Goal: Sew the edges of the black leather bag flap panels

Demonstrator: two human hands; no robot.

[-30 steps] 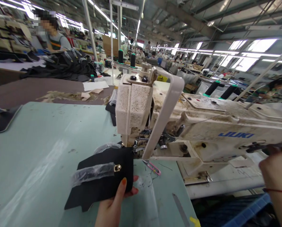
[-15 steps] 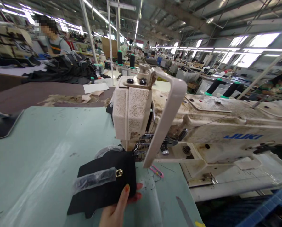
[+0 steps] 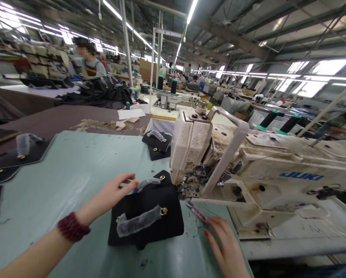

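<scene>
A black bag panel (image 3: 150,200) lies on the pale green table beside the sewing machine's needle area. Its carrying handle (image 3: 139,222) is wrapped in clear plastic and joined by gold-coloured fittings. Behind it lies a second black panel (image 3: 167,178) with another plastic-wrapped handle, partly covered by the first. My left hand (image 3: 119,190), a dark red band at the wrist, hovers at the far edge by that rear handle, fingers apart. On the right, my right hand (image 3: 223,241) has its fingers spread, the index fingertip at the end of pink-handled thread snips (image 3: 199,213).
A white JUKI sewing machine (image 3: 265,173) stands close on the right. More black panels lie behind its head (image 3: 158,143) and at the left (image 3: 25,152). Loose threads lie near the snips. Beyond the brown table, a person (image 3: 93,63) stands by a dark fabric heap (image 3: 100,92).
The front panel, earlier held by one hand at its near right edge, now lies released. Both hands are in view, the right at the snips. The view has swung left.
</scene>
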